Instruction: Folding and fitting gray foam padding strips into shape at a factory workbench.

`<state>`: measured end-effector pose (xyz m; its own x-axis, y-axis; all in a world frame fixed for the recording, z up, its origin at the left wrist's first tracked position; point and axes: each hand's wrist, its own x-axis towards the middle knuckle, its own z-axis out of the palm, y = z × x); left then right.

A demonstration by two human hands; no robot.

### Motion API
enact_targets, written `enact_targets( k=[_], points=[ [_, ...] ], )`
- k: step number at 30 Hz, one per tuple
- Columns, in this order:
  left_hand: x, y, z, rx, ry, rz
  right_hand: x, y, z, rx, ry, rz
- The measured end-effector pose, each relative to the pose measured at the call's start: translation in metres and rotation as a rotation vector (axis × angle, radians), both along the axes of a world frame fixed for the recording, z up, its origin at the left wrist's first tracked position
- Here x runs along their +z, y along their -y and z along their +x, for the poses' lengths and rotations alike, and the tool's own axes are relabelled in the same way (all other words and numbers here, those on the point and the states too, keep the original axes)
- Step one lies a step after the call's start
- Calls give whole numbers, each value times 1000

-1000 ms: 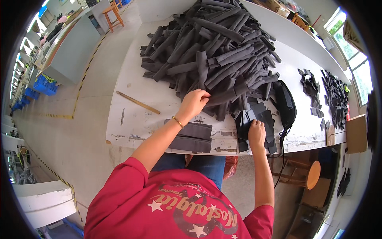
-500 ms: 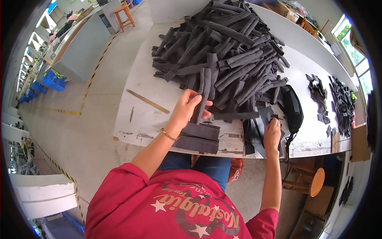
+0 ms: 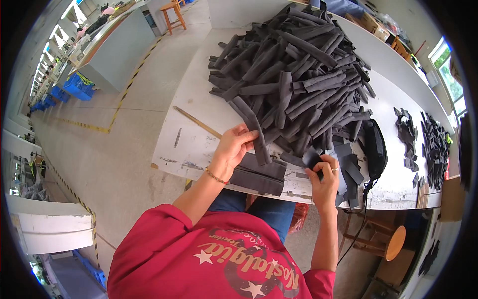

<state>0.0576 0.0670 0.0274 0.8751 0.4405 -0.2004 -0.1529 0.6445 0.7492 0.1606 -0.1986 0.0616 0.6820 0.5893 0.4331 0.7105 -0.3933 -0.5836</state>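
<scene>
My left hand (image 3: 236, 145) pinches a long folded strip of dark grey fabric (image 3: 250, 121) between thumb and fingers, over the near table edge. In my right hand (image 3: 324, 177) is a small dark flat piece (image 3: 312, 158), gripped between thumb and fingertips. Beneath my left hand lie flat dark fabric strips (image 3: 257, 175), side by side. Right of my right hand is a loose stack of dark rectangular pieces (image 3: 352, 172). Beyond both hands rises a big heap of folded dark grey fabric strips (image 3: 294, 74).
A wooden stick (image 3: 196, 121) lies on the white table (image 3: 186, 94) to the left. On the right stands a black curved pouch-like object (image 3: 374, 149) with a cord hanging down. Dark scraps (image 3: 432, 149) lie farther right. A wooden stool (image 3: 396, 242) is below the table.
My right hand has lifted a small dark piece off the stack and moved left, towards my left hand. The strip in my left hand has tilted, its top swinging left. The view has shifted slightly.
</scene>
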Motion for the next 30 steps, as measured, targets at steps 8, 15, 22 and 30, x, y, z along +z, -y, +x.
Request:
enact_targets(
  k=[8, 15, 22, 30],
  points=[
    [3, 15, 5, 16, -54, -232, 20, -12, -40, 17, -234, 141],
    [14, 25, 7, -60, -27, -190, 15, -22, -45, 94, -177, 171],
    [14, 33, 7, -129, -21, -162, 22, -31, -44, 127, -190, 138],
    [9, 33, 4, -210, 73, -157, 29, -27, -44, 93, -165, 152]
  ],
)
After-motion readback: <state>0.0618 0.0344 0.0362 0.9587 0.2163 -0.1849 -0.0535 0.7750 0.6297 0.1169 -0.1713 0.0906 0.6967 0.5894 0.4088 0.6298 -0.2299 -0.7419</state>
